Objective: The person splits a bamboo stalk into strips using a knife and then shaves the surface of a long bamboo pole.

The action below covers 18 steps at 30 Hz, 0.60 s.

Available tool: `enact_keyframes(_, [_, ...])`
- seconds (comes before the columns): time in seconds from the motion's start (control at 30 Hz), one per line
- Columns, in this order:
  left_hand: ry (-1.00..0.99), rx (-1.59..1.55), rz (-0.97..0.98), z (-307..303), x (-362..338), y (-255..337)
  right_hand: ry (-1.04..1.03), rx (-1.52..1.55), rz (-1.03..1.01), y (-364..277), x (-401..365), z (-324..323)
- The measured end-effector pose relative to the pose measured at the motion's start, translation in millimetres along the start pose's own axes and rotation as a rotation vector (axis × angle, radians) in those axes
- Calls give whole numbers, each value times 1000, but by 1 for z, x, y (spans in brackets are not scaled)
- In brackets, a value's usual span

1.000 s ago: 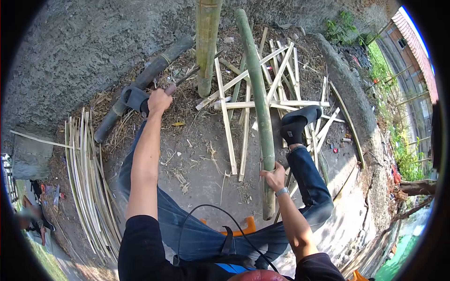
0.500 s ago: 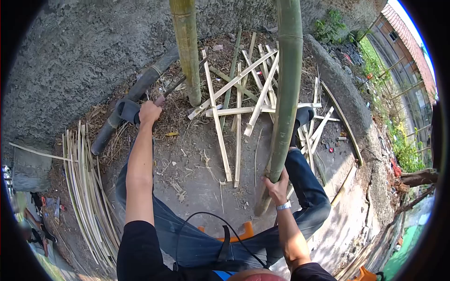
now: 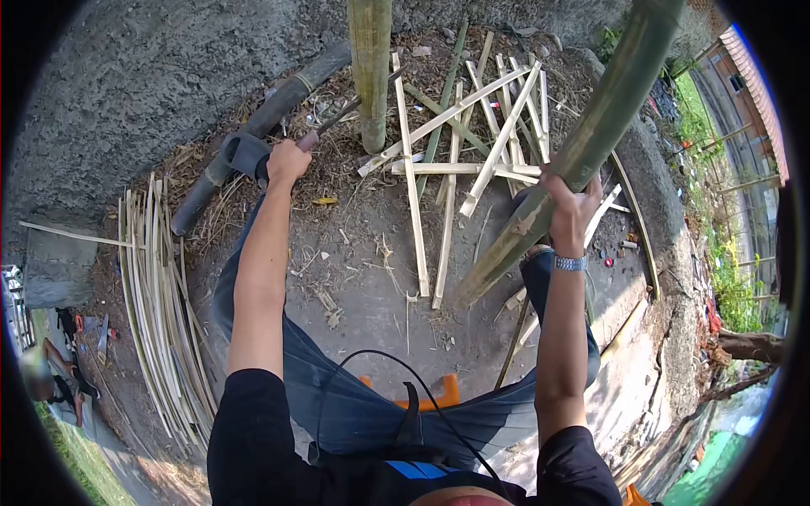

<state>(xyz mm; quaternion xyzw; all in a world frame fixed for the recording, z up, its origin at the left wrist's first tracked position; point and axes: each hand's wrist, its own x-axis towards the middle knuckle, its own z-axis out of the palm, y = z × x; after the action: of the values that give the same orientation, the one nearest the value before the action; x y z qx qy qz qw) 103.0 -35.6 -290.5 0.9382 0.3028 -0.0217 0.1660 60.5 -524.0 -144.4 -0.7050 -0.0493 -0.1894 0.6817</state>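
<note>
My left hand (image 3: 288,162) is closed around the brown handle of a machete (image 3: 342,115) at the upper left. Its dark blade points up and right, partly hidden at a standing yellow-green bamboo pole (image 3: 368,80). With fingers wrapped round it, my right hand (image 3: 570,212) grips a thick green bamboo pole (image 3: 620,97) right of centre. That pole leans to the upper right, its lower end down by the ground between my legs. Several pale split bamboo strips (image 3: 447,228) lie crisscrossed on the dirt beyond my hands.
A bundle of long thin bamboo strips (image 3: 160,312) lies at the left. A dark bamboo length (image 3: 266,114) rests along the grey wall (image 3: 169,76). Orange seat parts (image 3: 447,392) show between my legs. Another person (image 3: 67,371) is at the far left edge.
My right hand has moved up and away from me, and the green pole has tilted from nearly upright towards the right. My left hand still holds the machete.
</note>
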Motion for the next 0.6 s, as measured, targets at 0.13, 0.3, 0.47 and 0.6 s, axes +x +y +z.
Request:
enact_keyframes(0.13, [-24, -4, 24, 0, 5, -4, 20, 95, -310, -110, 59, -54])
enact_keyframes(0.3, [-51, 30, 1, -8, 6, 6, -197, -387, -935, -286, 103, -111])
enact_keyframes(0.47, [-62, 43, 12, -5, 10, 7, -177, 242, -646, -281, 93, -75])
enact_keyframes(0.6, [-73, 33, -2, -2, 9, 3, -254, -100, -253, -102, 6, -11])
